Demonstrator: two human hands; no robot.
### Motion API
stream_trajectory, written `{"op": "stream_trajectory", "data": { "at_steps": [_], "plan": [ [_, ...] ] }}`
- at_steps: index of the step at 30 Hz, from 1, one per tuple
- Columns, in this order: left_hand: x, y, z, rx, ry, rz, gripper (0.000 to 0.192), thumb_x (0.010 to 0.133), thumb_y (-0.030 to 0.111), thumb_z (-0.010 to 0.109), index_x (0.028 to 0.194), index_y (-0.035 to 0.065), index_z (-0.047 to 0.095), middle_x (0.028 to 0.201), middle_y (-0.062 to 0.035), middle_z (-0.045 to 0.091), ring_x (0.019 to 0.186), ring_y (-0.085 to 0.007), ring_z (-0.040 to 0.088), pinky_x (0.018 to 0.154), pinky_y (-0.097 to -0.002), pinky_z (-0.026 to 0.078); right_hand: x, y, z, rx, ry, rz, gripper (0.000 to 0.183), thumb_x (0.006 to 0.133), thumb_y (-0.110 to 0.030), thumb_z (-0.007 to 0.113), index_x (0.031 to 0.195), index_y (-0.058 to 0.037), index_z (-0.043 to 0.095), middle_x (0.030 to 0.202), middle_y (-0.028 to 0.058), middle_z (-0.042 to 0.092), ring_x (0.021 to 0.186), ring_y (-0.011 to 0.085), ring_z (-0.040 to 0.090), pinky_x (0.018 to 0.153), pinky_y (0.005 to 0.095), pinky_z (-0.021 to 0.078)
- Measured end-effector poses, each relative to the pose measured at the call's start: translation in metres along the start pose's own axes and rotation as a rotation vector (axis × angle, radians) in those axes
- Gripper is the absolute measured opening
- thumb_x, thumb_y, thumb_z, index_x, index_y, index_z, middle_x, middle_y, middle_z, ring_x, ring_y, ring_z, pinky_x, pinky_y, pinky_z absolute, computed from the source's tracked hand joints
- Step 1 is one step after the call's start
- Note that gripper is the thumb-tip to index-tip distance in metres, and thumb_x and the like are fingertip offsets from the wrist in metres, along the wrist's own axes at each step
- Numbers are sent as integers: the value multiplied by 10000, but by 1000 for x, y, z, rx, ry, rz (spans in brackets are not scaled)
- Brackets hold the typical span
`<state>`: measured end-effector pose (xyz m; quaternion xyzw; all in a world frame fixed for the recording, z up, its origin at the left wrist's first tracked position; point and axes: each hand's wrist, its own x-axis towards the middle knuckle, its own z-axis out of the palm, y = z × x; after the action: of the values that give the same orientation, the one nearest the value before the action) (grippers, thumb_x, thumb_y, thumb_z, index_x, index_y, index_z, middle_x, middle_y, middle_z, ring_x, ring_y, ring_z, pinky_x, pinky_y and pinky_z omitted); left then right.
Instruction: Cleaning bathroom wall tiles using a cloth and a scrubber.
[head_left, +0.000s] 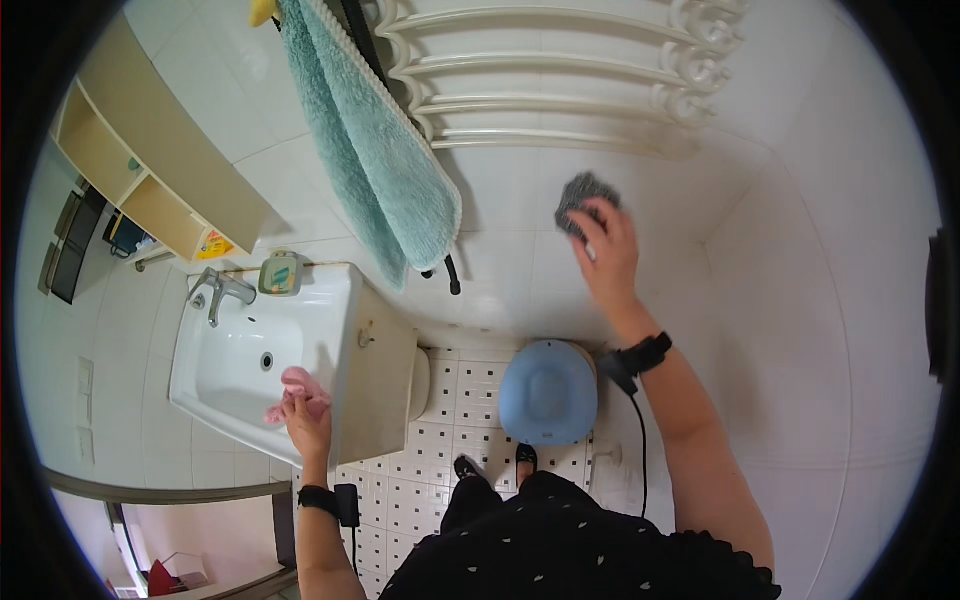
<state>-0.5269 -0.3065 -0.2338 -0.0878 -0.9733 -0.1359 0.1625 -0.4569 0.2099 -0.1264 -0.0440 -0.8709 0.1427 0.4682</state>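
Observation:
My left hand grips a crumpled pink cloth over the front right part of the white washbasin. My right hand is raised before the white tiled wall and holds a dark grey cloth or scrubbing pad; its exact kind is blurred. That grey piece is below the right part of a cream towel-rail radiator. I cannot tell whether it touches the tiles. Each wrist wears a black band with a cabled device.
A teal towel hangs left of the radiator. The basin carries a chrome faucet and a soap dish. A blue lidded bin or stool stands on the tiled floor. A cream shelf unit is at left.

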Motion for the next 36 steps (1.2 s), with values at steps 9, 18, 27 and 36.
{"op": "stream_trajectory", "data": {
  "at_steps": [9, 18, 27, 36],
  "plan": [
    [-11, -28, 41, 78, -289, -301, 842, 472, 284, 844, 1140, 22, 404, 1217, -232, 388, 1098, -423, 428, 872, -467, 426, -12, 41, 64, -303, -21, -375, 393, 676, -79, 583, 1049, -195, 629, 1089, -18, 533, 851, 207, 496, 761, 340, 425],
    [-11, -27, 46, 91, -172, -310, 703, 454, 220, 790, 1027, 65, 414, 1053, -175, 432, 990, -383, 471, 803, -459, 439, 70, -38, 80, -218, 70, -439, 369, 712, -119, 549, 1078, -144, 598, 1117, -6, 545, 948, 185, 497, 798, 338, 399],
    [-10, -21, 47, -7, -62, -275, 655, 457, 200, 766, 1008, 64, 437, 1026, -154, 449, 946, -365, 488, 784, -454, 434, -11, -9, 130, -159, -332, -579, 315, 721, -119, 559, 1030, -137, 622, 1108, -7, 556, 1008, 170, 498, 825, 352, 408],
    [-11, -25, 49, -20, -48, -223, 651, 459, 199, 767, 1004, 66, 438, 1022, -147, 443, 948, -361, 483, 785, -449, 432, -12, -9, 124, -277, -185, -423, 393, 728, -123, 535, 1117, -153, 587, 1111, 9, 538, 989, 193, 491, 832, 376, 391]
  ]
}}
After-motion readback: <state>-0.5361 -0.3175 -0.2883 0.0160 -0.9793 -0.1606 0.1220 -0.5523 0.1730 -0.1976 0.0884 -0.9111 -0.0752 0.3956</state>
